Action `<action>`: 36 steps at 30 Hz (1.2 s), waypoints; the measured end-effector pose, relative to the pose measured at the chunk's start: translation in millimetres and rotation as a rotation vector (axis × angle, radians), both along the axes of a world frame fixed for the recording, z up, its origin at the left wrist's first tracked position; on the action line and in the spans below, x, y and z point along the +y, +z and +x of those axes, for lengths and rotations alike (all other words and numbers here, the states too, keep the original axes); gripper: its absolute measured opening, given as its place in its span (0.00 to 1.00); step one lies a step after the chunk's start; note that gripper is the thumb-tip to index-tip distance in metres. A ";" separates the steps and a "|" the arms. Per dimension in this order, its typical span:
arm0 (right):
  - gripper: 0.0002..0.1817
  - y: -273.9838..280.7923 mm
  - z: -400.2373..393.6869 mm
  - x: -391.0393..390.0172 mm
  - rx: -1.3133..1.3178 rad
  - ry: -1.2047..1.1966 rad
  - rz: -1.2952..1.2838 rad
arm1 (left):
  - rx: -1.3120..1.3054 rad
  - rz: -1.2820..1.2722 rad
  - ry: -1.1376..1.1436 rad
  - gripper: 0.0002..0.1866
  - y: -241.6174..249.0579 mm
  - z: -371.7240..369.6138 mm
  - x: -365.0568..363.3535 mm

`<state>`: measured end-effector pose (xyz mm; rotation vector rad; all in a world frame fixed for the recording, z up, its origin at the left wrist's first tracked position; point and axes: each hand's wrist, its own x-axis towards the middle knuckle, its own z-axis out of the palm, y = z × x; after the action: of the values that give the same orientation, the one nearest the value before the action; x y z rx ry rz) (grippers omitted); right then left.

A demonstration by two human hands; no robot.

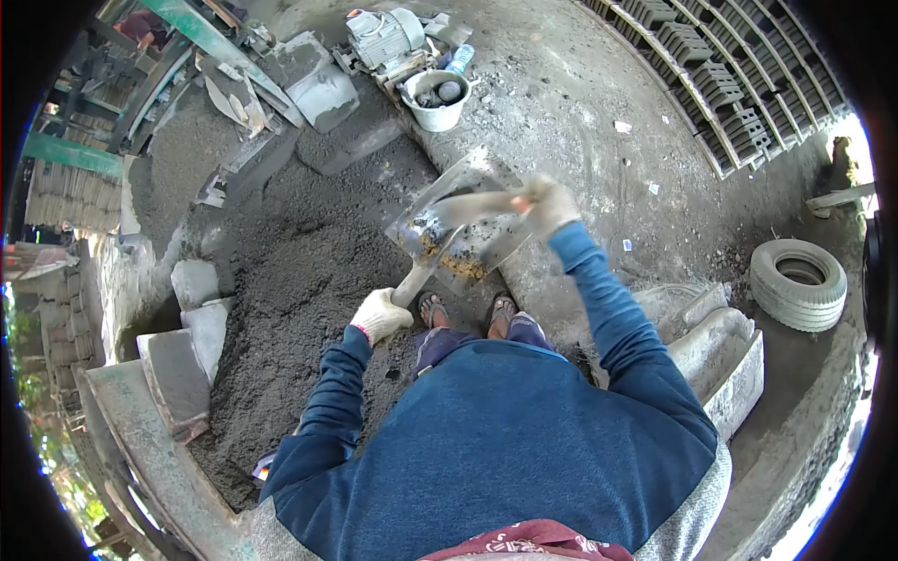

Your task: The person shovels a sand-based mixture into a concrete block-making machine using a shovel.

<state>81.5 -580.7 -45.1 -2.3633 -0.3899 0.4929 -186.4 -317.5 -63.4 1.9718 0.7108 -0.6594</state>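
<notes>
My left hand [382,316], in a pale glove, is wrapped round the wooden handle of a shovel [482,241]. The broad metal blade is raised in front of my feet, with brownish residue on its face. My right hand [551,206], also gloved, grips the handle of a tool [472,208] that lies across the blade. Motion blurs this tool, and its head cannot be made out clearly. Dark grey, damp-looking material [290,280] is heaped to the left of my feet.
A white bucket [437,114] and a motor [385,39] stand at the top centre. Concrete slabs [175,383] edge the heap at left. At right are a tire [798,285], a concrete trough [734,369] and a rack of blocks [720,79].
</notes>
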 end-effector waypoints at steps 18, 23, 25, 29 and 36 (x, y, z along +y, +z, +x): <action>0.05 -10.6 -21.2 18.8 -0.089 0.266 0.143 | -0.066 0.240 -0.084 0.25 10.6 13.8 27.4; 0.07 -64.6 -6.3 -16.0 -0.237 -0.094 0.377 | -0.035 0.129 -0.020 0.27 15.4 15.3 36.7; 0.06 -57.4 7.4 -47.5 -0.250 -0.097 0.260 | -0.063 0.090 0.038 0.27 8.3 15.1 41.2; 0.06 -2.7 19.6 -66.1 -0.360 -0.014 0.097 | -0.083 -0.012 0.107 0.26 5.1 23.9 52.0; 0.05 5.4 0.1 5.6 -0.498 0.173 -0.088 | -0.056 0.002 0.129 0.22 20.4 53.9 85.5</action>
<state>81.6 -575.2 -39.7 -2.5356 -0.8173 -0.0145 -132.5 -232.0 -43.0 1.9205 0.7973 -0.5239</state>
